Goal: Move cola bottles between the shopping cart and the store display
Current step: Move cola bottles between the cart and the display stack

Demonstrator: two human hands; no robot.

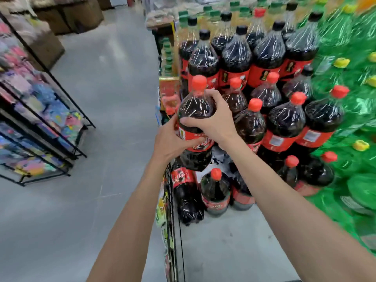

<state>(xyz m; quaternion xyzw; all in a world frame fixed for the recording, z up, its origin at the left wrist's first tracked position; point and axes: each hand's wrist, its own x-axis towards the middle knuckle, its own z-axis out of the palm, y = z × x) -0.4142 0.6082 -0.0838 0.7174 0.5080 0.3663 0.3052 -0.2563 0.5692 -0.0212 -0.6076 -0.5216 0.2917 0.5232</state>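
Head view: cola bottle (196, 110) upright, long axis vertical, red cap up; dark liquid, red label. Both hands clamp it, left hand (171, 142) at label, right hand (213, 117) round shoulder, in front of store display (284, 119).

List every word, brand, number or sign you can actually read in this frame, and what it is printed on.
None can be read.
Held cola bottle, red label: white script, blurred.
Display bottles, red labels with white panels: too small.
Black-capped bottles, red labels: pictures only, blurred.
Lying bottle: white lettering, illegible.
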